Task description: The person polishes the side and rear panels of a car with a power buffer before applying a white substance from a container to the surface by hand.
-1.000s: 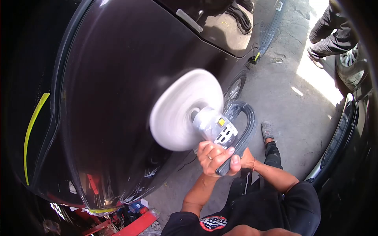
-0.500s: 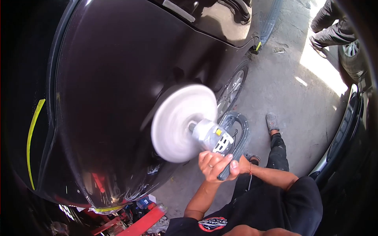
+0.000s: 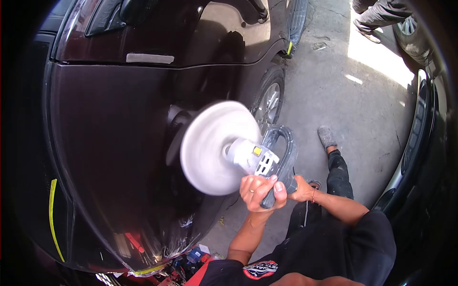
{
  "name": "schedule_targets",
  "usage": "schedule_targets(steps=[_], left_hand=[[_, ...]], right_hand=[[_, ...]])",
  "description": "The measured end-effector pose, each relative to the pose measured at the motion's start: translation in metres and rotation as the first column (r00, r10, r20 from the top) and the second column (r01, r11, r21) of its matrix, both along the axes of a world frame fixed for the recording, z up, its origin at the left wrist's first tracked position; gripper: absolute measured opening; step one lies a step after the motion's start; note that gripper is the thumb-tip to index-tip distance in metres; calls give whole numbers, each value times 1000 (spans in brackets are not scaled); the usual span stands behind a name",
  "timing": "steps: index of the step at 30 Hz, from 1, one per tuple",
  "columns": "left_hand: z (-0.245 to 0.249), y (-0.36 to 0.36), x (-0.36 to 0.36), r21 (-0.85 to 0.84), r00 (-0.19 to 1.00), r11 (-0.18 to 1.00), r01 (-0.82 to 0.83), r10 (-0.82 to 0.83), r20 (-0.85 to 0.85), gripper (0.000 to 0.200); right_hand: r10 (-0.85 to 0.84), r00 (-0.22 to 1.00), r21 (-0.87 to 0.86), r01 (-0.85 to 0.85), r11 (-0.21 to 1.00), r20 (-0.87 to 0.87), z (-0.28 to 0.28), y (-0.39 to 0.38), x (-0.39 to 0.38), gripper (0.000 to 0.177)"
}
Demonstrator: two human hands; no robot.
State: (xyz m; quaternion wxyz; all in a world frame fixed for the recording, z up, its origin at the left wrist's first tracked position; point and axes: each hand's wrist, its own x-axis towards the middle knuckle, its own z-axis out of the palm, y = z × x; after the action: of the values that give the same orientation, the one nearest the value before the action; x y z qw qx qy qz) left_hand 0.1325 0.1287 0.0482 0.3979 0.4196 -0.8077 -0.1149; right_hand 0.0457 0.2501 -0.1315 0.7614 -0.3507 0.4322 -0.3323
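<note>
A car polisher (image 3: 255,158) with a large white round pad (image 3: 217,148) is in both of my hands. The pad is blurred as if spinning, and its face is turned toward the dark car panel (image 3: 119,124); whether it presses on the paint is hidden. My left hand (image 3: 261,191), with a ring on one finger, wraps round the lower end of the dark loop handle (image 3: 287,143). Farther back, my right hand (image 3: 303,189) closes on the rear of the polisher, its fingers partly hidden behind the tool.
Yellow tape (image 3: 52,219) and a grey tape strip (image 3: 150,58) are on the car. Its wheel (image 3: 271,97) stands beyond the pad. Another vehicle (image 3: 405,157) lines the right side. A person's legs (image 3: 381,16) are at the top right. Red objects (image 3: 202,267) and clutter lie below the front end.
The view has shifted, so more of the car door and mirror shows. Both hands keep their hold on the polisher, and the pad stays blurred near the panel.
</note>
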Motion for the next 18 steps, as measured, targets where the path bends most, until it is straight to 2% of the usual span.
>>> schedule_targets(steps=[1,3,4,7,9,11,13,14,15,17,18], left_hand=[[-7,-18,-16,-10,998,1000,17,-18,-63,14],[-20,-53,-43,-19,995,998,57,-59,-81,14],[-25,-65,-57,4,993,999,53,-52,-107,11],[-32,-89,-77,65,990,995,74,-65,-126,9],[-33,-85,-73,79,988,993,82,-71,-134,9],[-30,-65,-54,82,995,994,72,-67,-68,10],[-21,-36,-27,51,998,998,41,-39,-46,15],[-17,-19,-8,58,999,998,35,-34,-19,16],[-12,-2,9,45,999,998,46,-45,-23,16],[1,35,45,31,1000,999,12,-12,-24,14],[3,55,67,23,1000,1000,4,-3,-26,14]], right_hand=[[-83,996,13,83,996,-23,-3,-11,-8,40],[-53,993,111,66,992,-109,6,-40,-31,37],[-151,985,52,155,986,-78,11,-51,-34,33],[-209,976,105,215,971,-63,3,-60,-30,27],[-212,977,82,214,973,-26,0,-54,-20,26],[-227,974,69,226,972,-4,-9,-28,0,26],[-356,933,9,356,934,45,-28,8,35,31],[-174,980,22,172,985,92,-7,8,32,38],[-154,986,53,151,987,59,17,9,31,43],[-113,988,51,108,993,102,10,42,63,42],[-101,992,-4,101,995,82,4,59,81,43]])
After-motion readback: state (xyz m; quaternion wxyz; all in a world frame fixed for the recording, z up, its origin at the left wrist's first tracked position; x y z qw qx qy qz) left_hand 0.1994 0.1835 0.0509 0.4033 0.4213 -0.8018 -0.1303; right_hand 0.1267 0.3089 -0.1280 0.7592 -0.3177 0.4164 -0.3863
